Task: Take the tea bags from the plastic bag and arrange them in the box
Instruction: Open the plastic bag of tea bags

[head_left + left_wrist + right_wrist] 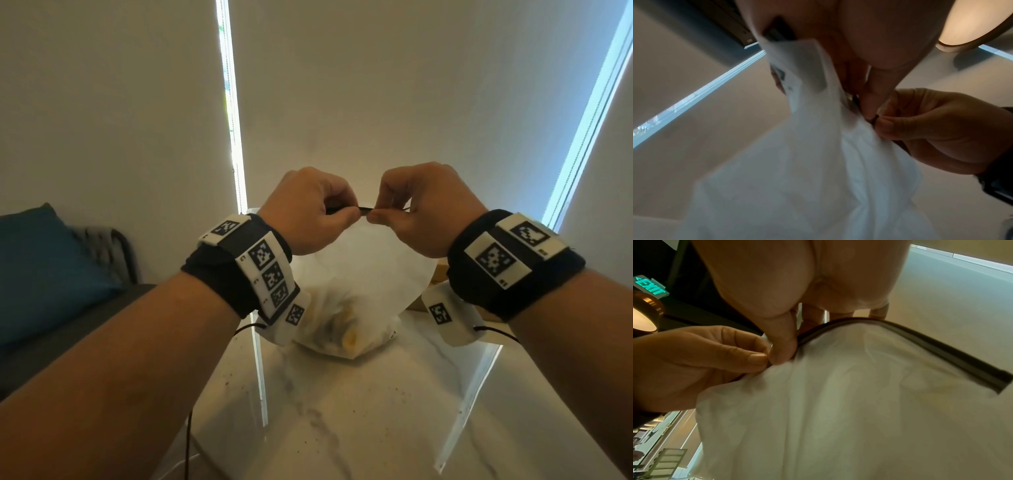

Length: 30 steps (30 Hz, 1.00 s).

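A translucent white plastic bag point(370, 270) hangs from both raised hands, its bottom resting on the marble table point(342, 418). Yellowish tea bags point(344, 329) show blurrily through its lower part. My left hand point(349, 212) and right hand point(378, 210) meet at the bag's dark zip strip point(364, 209), each pinching it between thumb and fingers. In the right wrist view the strip point(920, 344) curves away to the right above the bag point(838, 410). A wooden edge point(440, 272), perhaps the box, peeks out behind my right wrist.
A blue cushion point(41, 270) lies on a grey sofa at the left, beside the table. Closed blinds with bright window gaps point(234, 137) stand behind the table. Small crumbs dot the tabletop near me. Thin black cables hang from both wrist units.
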### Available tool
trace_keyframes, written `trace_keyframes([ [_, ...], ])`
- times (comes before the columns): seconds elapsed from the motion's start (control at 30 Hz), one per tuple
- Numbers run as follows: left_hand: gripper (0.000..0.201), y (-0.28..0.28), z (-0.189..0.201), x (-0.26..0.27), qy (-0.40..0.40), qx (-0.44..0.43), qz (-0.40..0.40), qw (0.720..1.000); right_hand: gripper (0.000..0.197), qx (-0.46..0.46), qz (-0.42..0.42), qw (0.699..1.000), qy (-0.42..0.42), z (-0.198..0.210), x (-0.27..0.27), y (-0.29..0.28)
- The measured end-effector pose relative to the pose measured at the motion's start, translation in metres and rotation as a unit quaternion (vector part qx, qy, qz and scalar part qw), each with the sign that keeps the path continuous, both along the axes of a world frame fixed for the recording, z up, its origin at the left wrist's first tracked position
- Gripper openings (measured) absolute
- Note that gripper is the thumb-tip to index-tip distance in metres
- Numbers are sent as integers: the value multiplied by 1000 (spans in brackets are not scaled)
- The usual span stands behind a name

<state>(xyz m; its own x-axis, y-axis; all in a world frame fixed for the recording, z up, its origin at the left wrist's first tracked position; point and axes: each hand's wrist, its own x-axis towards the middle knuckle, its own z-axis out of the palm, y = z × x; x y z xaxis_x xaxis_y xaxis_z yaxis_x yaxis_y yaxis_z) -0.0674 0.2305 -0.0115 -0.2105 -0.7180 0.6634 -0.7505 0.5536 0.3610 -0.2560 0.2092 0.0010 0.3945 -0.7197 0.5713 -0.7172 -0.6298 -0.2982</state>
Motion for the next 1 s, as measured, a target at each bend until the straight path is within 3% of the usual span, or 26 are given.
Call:
trace_keyframes([
  [0.47, 8, 8, 1, 54, 1, 14, 79, 997, 16, -15, -17, 999, -50, -6, -11, -12],
  [0.6, 20, 6, 12, 37, 23, 108, 47, 993, 15, -64, 22, 997, -46, -8, -1, -8],
  [0.67, 28, 4, 16, 24, -8, 147, 53, 988, 15, -98, 19, 995, -10, -10, 3, -5],
  [0.77, 7, 0, 16, 11, -5, 193, 25, 981, 14, -109, 17, 993, 31, -12, 7, 0],
  [0.87, 17, 1, 13, 9, 21, 164, 23, 986, 18, -78, 24, 996, 32, -11, 6, 7],
  [0.93, 29, -1, 12, 9, -20, 122, 74, 990, 21, -16, 35, 998, 50, -10, 3, 14],
  [1.0, 29, -2, 10, 9, -64, 93, 124, 986, 28, 63, 61, 994, 70, -8, -2, 20],
])
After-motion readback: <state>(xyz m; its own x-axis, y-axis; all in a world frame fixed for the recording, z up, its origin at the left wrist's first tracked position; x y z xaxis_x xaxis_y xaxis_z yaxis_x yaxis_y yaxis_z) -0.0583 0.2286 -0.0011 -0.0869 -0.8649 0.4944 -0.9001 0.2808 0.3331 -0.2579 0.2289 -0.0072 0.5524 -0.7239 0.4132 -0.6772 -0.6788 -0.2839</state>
